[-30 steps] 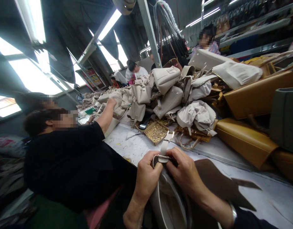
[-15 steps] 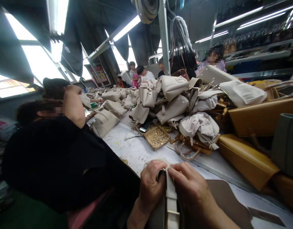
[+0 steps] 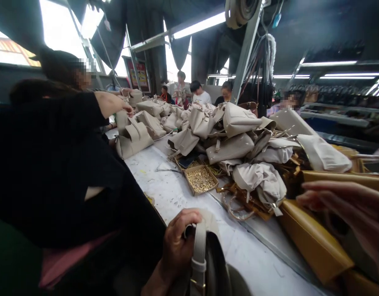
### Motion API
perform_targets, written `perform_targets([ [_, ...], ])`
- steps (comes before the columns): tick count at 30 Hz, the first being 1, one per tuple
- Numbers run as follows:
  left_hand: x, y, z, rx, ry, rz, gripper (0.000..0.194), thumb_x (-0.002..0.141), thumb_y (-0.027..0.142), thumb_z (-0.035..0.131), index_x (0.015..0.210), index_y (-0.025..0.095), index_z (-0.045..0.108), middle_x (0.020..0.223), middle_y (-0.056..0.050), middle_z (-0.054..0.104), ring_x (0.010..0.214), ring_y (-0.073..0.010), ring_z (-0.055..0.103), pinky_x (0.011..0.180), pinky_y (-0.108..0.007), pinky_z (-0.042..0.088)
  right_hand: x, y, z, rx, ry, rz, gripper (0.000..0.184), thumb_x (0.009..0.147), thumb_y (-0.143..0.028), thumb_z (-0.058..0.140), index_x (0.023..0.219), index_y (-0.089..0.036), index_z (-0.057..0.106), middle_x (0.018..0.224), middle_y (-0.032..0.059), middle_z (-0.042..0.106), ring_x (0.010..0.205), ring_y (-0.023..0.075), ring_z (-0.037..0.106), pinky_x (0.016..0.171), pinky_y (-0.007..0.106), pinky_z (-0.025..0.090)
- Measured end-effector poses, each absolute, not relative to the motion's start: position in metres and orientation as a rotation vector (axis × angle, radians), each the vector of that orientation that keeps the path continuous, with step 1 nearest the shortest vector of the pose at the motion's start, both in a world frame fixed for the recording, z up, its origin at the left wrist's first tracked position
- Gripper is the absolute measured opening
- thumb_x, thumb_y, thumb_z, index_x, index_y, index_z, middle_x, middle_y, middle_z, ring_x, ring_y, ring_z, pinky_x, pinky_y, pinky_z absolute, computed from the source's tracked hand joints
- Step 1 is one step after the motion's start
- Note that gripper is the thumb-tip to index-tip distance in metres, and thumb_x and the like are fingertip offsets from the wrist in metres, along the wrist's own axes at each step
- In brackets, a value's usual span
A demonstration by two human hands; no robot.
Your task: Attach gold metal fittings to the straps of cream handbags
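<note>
My left hand (image 3: 179, 234) is closed around the top edge of a light grey handbag (image 3: 212, 222), with its fingers curled over the rim near a strap (image 3: 199, 242) that has a small metal buckle. The bag stands at the near edge of the table, and its lower part is cut off by the frame. My right hand (image 3: 346, 209) is off the bag, in the air at the far right, somewhat blurred. Its fingers are stretched out, with nothing visible in them. Behind it lie mustard-yellow bags (image 3: 313, 230).
A shallow box of small gold metal pieces (image 3: 202, 180) sits on the white table (image 3: 165, 189). Beyond it is a big heap of beige bags (image 3: 232, 144). At the left a co-worker in black (image 3: 69, 172) reaches over the table. Several other people sit further back.
My right hand has let go of the bag and swung up and right. The left hand stays on the bag. The co-worker's raised arm has come down over the bags, and the view has shifted.
</note>
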State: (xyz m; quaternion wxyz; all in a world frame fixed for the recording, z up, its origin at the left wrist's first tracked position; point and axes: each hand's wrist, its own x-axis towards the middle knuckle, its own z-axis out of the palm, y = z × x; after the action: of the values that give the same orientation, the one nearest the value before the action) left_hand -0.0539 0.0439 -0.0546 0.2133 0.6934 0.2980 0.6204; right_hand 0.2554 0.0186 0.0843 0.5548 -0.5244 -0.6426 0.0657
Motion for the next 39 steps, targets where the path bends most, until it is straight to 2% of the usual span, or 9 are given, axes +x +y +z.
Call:
perform_targets([
  [4,-0.050,0.047,-0.063,1.764,0.688,1.697,0.016,0.097,0.017,0.055,0.108,0.024,0.065,0.100,-0.006,0.070,0.095,-0.0209,0.070,0.087,-0.031,0.057,0.236,0.104,0.047,-1.199,-1.788,0.447,0.035,0.090,-0.061,0.067,0.093,-0.028,0.080,0.085,0.0059,0.080,0.074,0.0253,0.074,0.066,0.038,0.058],
  [7,-0.044,0.043,-0.059,1.788,0.666,1.710,0.016,0.098,0.016,0.053,0.106,0.023,0.065,0.098,-0.006,0.071,0.092,-0.0197,0.070,0.085,-0.029,0.056,0.198,0.159,-0.004,-1.442,-2.228,0.372,0.029,0.103,-0.041,0.052,0.105,-0.026,0.077,0.095,0.0026,0.080,0.084,0.0214,0.074,0.073,0.031,0.056],
  [12,-0.038,0.036,-0.054,1.819,0.740,1.750,0.018,0.097,0.012,0.051,0.104,0.024,0.063,0.097,-0.006,0.071,0.095,-0.0194,0.070,0.087,-0.030,0.057,0.147,0.205,-0.053,-1.614,-2.427,0.234,0.018,0.098,-0.020,0.061,0.089,-0.022,0.076,0.096,0.0062,0.078,0.100,0.0234,0.071,0.088,0.034,0.052],
  [14,-0.038,0.036,-0.056,1.822,0.750,1.751,0.017,0.096,0.013,0.053,0.104,0.024,0.063,0.098,-0.006,0.071,0.095,-0.0191,0.070,0.088,-0.030,0.057,0.136,0.216,-0.061,-1.690,-2.476,0.192,0.015,0.099,-0.022,0.064,0.088,-0.019,0.074,0.099,0.0072,0.076,0.106,0.0237,0.068,0.096,0.040,0.052],
  [17,-0.037,0.037,-0.058,1.810,0.755,1.767,0.017,0.096,0.012,0.054,0.104,0.024,0.064,0.097,-0.005,0.071,0.095,-0.0183,0.070,0.088,-0.029,0.057,0.126,0.229,-0.070,-1.816,-2.519,0.162,0.016,0.100,-0.032,0.067,0.098,-0.017,0.071,0.109,0.0071,0.072,0.108,0.0229,0.067,0.100,0.046,0.052],
  [23,-0.035,0.039,-0.056,1.809,0.752,1.784,0.018,0.094,0.009,0.055,0.102,0.023,0.065,0.097,-0.005,0.072,0.095,-0.0183,0.071,0.086,-0.028,0.057,0.117,0.239,-0.081,-2.006,-2.512,0.243,0.022,0.100,-0.035,0.068,0.110,-0.016,0.069,0.114,0.0074,0.070,0.104,0.0227,0.068,0.093,0.044,0.057],
  [31,-0.037,0.038,-0.059,1.667,0.733,1.784,0.027,0.092,0.005,0.054,0.102,0.025,0.069,0.097,-0.003,0.073,0.096,-0.0186,0.071,0.088,-0.029,0.057,0.122,0.230,-0.089,-1.937,-2.329,0.399,0.022,0.100,-0.037,0.067,0.110,-0.017,0.069,0.116,0.0072,0.070,0.107,0.0236,0.067,0.097,0.046,0.055],
  [35,-0.040,0.038,-0.059,1.626,0.721,1.768,0.025,0.092,0.007,0.055,0.101,0.025,0.070,0.099,-0.003,0.073,0.096,-0.0195,0.071,0.089,-0.030,0.057,0.126,0.224,-0.086,-1.823,-2.132,0.493,0.023,0.101,-0.039,0.065,0.103,-0.017,0.070,0.109,0.0063,0.071,0.103,0.0227,0.067,0.096,0.045,0.053],
  [39,-0.042,0.039,-0.060,1.608,0.710,1.768,0.022,0.095,0.011,0.055,0.102,0.025,0.071,0.100,-0.004,0.074,0.097,-0.0202,0.071,0.089,-0.030,0.057,0.122,0.214,-0.073,-1.537,-1.991,0.687,0.032,0.100,-0.046,0.061,0.094,-0.016,0.069,0.092,0.0054,0.071,0.090,0.0208,0.066,0.085,0.037,0.052],
])
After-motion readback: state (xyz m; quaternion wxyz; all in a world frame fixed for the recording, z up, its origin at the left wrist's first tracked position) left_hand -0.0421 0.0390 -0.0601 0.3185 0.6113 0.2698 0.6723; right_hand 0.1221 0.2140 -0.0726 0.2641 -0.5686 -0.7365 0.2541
